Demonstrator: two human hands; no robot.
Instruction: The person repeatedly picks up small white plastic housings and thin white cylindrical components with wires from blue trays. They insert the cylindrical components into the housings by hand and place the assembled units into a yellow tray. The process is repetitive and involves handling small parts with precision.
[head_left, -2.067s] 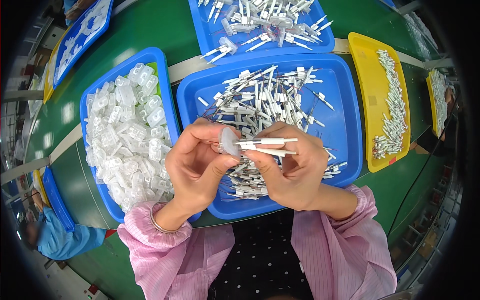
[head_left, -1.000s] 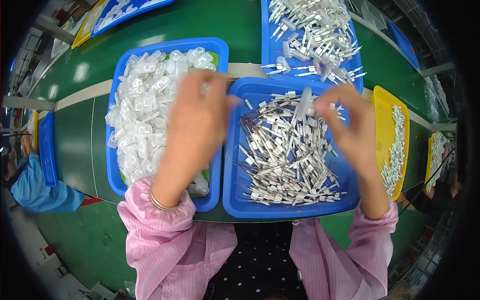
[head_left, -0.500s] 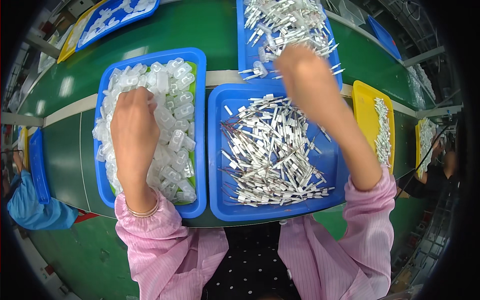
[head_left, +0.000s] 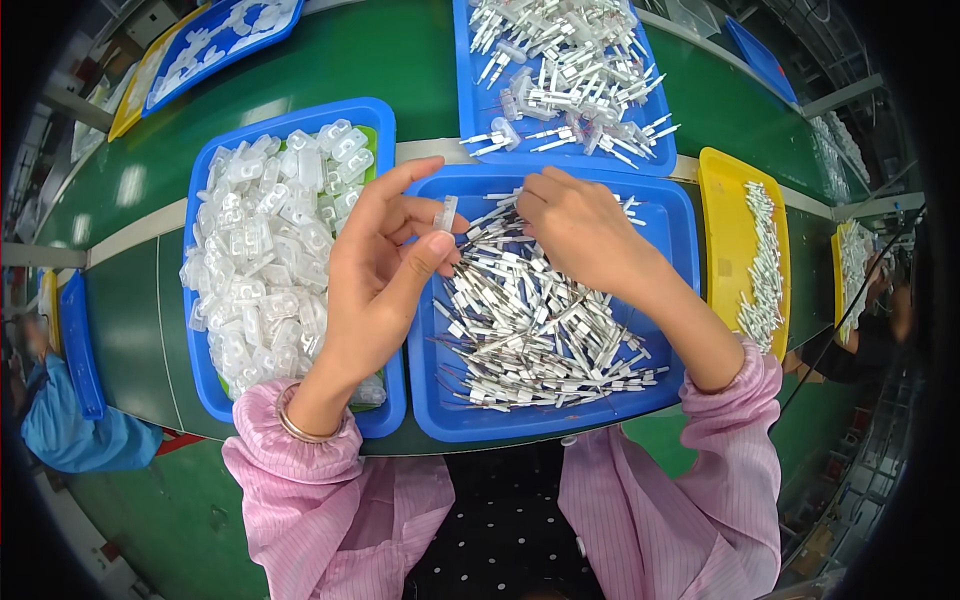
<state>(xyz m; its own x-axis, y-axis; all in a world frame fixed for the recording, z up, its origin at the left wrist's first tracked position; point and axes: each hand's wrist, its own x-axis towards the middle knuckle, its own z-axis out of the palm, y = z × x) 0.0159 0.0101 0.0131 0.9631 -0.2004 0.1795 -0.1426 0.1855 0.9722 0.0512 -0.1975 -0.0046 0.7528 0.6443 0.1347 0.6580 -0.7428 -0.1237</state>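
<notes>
Between the thumb and fingers of my left hand is a small clear plastic housing, held above the left edge of the middle blue tray. My right hand is over the far part of that tray, its fingers bent together at the pile of white parts with thin dark wires. Whatever those fingertips may pinch is hidden. To the left, a blue tray holds a heap of clear plastic housings.
Beyond the middle tray stands another blue tray of white wired parts with clear housings. A yellow tray with small white pieces is at right. More trays lie at the far left. Other people work at both sides.
My left hand has moved right from the housing heap and now holds a housing. My right hand has come back from the far tray to the middle tray's wired parts.
</notes>
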